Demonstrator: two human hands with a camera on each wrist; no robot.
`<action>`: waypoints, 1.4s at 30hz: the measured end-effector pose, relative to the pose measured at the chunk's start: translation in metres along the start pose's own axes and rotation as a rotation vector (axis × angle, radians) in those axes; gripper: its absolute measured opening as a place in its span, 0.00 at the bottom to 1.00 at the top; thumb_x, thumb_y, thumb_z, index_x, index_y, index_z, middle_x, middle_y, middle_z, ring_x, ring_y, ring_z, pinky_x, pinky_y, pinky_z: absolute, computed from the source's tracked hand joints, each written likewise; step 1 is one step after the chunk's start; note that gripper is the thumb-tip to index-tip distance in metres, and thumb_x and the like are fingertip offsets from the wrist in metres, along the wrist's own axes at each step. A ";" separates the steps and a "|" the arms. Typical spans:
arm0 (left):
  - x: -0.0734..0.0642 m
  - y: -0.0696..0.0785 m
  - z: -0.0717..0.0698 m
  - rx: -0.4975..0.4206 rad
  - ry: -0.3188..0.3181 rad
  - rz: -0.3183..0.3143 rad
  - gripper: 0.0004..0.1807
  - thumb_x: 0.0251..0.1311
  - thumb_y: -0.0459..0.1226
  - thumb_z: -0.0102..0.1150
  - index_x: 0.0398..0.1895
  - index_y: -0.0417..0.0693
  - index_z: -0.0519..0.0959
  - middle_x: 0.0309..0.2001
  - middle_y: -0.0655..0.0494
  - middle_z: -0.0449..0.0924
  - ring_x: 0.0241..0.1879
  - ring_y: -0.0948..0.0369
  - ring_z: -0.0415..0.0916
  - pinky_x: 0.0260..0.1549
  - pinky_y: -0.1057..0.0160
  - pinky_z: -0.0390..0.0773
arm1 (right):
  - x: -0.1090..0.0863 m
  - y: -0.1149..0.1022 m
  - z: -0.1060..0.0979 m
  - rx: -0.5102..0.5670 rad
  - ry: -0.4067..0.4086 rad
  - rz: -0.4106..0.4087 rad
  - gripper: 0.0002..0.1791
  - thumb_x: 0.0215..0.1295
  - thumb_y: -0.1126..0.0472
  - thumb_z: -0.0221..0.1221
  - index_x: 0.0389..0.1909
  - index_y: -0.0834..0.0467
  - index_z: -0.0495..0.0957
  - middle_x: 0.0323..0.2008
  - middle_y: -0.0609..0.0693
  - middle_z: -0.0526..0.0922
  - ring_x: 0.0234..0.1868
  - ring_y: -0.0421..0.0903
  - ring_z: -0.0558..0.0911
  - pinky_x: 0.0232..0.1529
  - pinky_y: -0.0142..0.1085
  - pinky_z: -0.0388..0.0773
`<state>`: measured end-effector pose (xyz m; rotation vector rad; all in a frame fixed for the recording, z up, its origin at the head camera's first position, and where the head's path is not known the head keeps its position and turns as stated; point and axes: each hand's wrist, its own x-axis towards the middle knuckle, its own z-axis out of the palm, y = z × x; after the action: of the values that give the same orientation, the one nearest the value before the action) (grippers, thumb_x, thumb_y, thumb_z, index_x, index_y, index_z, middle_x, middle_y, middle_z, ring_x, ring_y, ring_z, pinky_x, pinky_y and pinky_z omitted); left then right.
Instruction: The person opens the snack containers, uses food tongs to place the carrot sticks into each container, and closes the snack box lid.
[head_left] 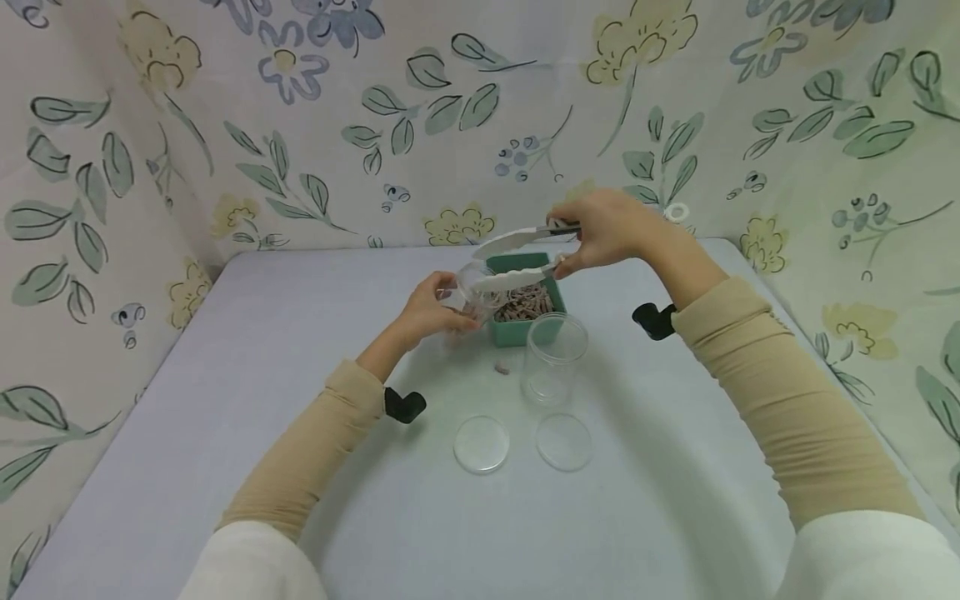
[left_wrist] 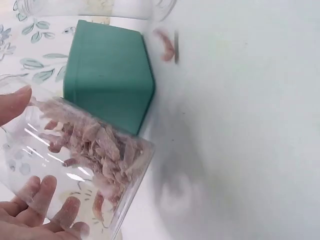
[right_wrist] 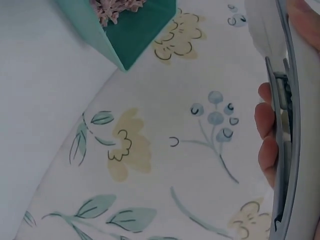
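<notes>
Looked evenly bright in the head view, apparently under diffuse overhead light. Showed soft-edged shadows on the tabletop [head_left: 247,350] beside the sleeves [head_left: 795,408] of both arms. Appeared stretched toward the lower corners, soft in fine detail. Was paler in the left wrist view, with white glare streaks on the clear container [left_wrist: 75,172] and a blurred shadow nearby. Was dimmer and greyer in the right wrist view, with the floral cloth [right_wrist: 170,115] fairly crisp but the white end of the tongs [right_wrist: 264,27] hazy.

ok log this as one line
left hand: holds tilted clear jar containing pinkish pieces | right hand: grips tongs | green box: pieces inside | table: loose piece, upright open jar, two clear discs
</notes>
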<state>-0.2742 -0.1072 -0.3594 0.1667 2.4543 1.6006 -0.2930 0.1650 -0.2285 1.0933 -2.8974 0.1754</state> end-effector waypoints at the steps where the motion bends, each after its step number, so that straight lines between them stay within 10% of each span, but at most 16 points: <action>1: -0.001 -0.003 0.000 -0.023 -0.002 -0.012 0.44 0.46 0.29 0.75 0.67 0.41 0.62 0.67 0.46 0.64 0.70 0.48 0.57 0.66 0.49 0.61 | -0.001 0.001 -0.001 0.009 0.009 0.014 0.25 0.48 0.50 0.73 0.43 0.58 0.79 0.31 0.50 0.79 0.29 0.48 0.72 0.30 0.40 0.69; 11: -0.012 -0.022 -0.004 -0.156 0.034 -0.068 0.36 0.47 0.25 0.71 0.60 0.41 0.64 0.69 0.46 0.61 0.71 0.50 0.54 0.68 0.48 0.58 | 0.001 0.007 -0.008 -0.181 -0.178 0.210 0.37 0.43 0.45 0.73 0.52 0.62 0.77 0.41 0.56 0.82 0.37 0.53 0.77 0.36 0.48 0.76; 26: -0.012 -0.013 0.001 -0.099 0.042 -0.078 0.36 0.48 0.27 0.73 0.59 0.41 0.63 0.71 0.43 0.58 0.72 0.49 0.53 0.68 0.52 0.57 | 0.043 -0.032 0.017 -0.618 -0.411 0.184 0.35 0.34 0.45 0.78 0.43 0.61 0.81 0.38 0.54 0.82 0.36 0.50 0.77 0.42 0.48 0.79; 42: -0.014 -0.017 0.003 -0.097 0.040 -0.063 0.37 0.48 0.29 0.74 0.59 0.39 0.63 0.71 0.45 0.58 0.72 0.49 0.51 0.68 0.49 0.58 | 0.046 0.001 0.039 -0.370 -0.429 0.174 0.33 0.43 0.48 0.73 0.51 0.61 0.79 0.41 0.55 0.82 0.38 0.54 0.80 0.42 0.51 0.79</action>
<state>-0.2595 -0.1138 -0.3745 0.0429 2.3797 1.7072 -0.3284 0.1306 -0.2639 0.9032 -3.1930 -0.6425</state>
